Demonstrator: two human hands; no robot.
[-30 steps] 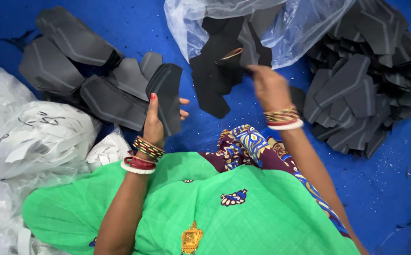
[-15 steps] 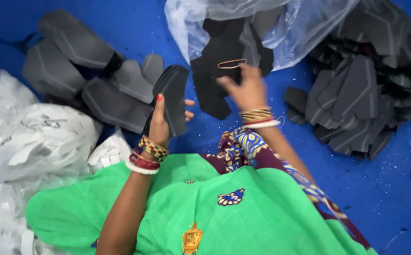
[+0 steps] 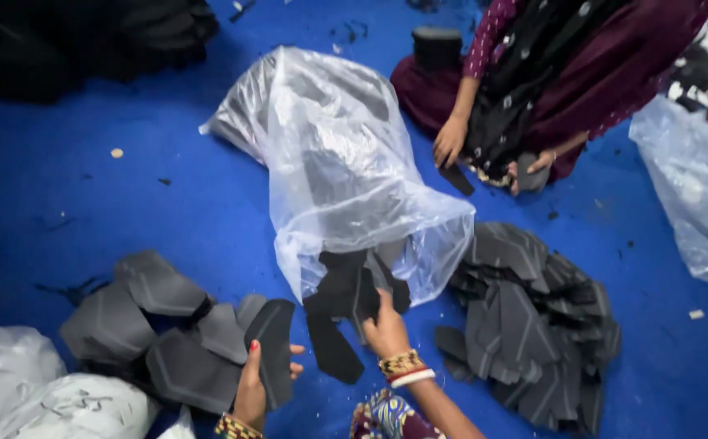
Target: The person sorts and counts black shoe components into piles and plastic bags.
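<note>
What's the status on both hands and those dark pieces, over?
Left hand grips one dark flat piece. Right hand on black pieces at clear bag mouth. Grey pile alongside, nothing blocking.

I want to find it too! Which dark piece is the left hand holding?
Start at the big clear plastic bag on the blue floor. Down-left, the left hand holds one flat, dark grey oblong foam piece upright, unlike the pieces lying flat behind it.
</note>
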